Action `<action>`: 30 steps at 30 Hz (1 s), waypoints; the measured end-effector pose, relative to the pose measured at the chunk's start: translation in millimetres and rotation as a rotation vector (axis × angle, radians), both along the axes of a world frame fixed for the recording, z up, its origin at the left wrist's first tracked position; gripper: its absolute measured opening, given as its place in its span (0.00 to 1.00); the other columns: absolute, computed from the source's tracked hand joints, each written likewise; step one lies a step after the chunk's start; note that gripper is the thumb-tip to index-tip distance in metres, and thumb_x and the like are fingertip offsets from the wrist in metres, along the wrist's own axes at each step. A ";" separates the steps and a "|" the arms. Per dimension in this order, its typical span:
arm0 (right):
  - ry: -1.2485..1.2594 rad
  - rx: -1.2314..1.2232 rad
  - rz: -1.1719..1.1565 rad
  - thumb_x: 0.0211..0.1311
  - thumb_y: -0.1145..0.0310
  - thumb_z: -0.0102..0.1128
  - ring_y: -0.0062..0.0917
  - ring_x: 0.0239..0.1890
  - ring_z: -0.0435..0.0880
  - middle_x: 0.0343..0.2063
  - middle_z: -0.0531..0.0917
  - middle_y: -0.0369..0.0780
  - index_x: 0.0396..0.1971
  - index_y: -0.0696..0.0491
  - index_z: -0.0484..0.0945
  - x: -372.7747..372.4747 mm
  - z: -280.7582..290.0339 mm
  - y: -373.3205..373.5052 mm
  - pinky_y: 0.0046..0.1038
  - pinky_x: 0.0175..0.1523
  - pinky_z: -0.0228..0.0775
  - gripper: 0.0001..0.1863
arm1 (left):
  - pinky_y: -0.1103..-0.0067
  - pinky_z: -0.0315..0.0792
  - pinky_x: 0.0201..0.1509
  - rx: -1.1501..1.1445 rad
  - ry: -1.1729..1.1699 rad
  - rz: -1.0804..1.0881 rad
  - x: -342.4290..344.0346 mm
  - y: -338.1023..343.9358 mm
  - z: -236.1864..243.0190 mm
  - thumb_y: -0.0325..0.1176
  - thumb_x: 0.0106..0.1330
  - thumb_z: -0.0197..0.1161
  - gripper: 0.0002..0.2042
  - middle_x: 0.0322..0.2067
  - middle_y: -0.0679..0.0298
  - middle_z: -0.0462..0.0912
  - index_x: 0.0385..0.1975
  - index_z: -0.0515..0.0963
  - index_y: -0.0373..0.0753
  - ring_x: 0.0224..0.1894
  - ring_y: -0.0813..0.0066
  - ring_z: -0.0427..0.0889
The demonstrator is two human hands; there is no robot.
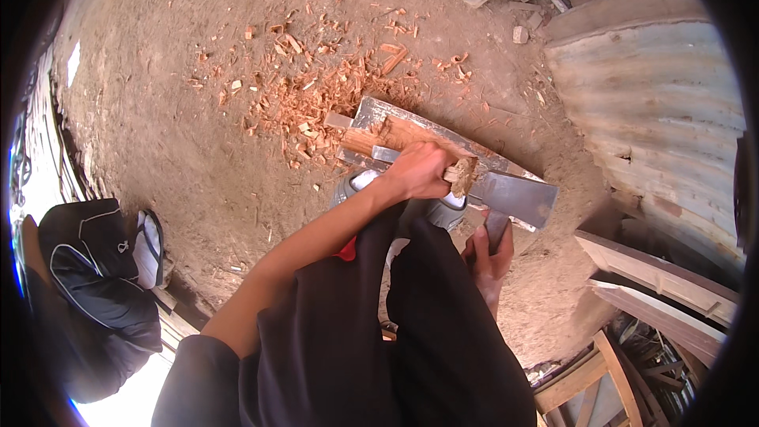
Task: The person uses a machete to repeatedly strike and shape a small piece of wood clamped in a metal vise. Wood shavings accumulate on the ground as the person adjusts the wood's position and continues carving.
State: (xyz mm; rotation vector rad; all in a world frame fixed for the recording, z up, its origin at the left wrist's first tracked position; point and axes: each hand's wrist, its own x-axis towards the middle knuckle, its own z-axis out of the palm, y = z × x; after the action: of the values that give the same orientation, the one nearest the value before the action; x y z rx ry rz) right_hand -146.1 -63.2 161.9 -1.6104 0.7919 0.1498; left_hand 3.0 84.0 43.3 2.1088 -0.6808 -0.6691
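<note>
Dark sleeve (198,383) — black trousers (458,324)

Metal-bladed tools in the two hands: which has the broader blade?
The grey, rectangular-bladed metal tool in the right hand. The left hand holds a narrow-bladed metal chisel with a frayed wooden handle end.

We see a flat grey metal chisel (385,154) with a frayed wooden handle (462,177) slanting over orange-brown timber (405,132), a broad grey metal blade (518,198) over the weathered wooden plank's (370,113) right end.
</note>
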 end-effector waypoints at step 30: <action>0.080 0.018 0.035 0.75 0.65 0.59 0.18 0.15 0.74 0.20 0.76 0.35 0.51 0.57 0.71 9.8 -24.8 -16.6 0.24 0.19 0.65 0.14 | 0.57 0.79 0.42 0.048 0.008 0.057 3.9 -7.3 -7.3 0.34 0.47 0.65 0.11 0.27 0.44 0.84 0.30 0.85 0.39 0.36 0.42 0.85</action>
State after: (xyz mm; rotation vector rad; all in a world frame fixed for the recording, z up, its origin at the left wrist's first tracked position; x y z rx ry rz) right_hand -136.2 -79.7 137.0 -1.6098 0.8219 0.2472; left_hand 6.9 76.7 36.0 2.1599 -0.6037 -0.6682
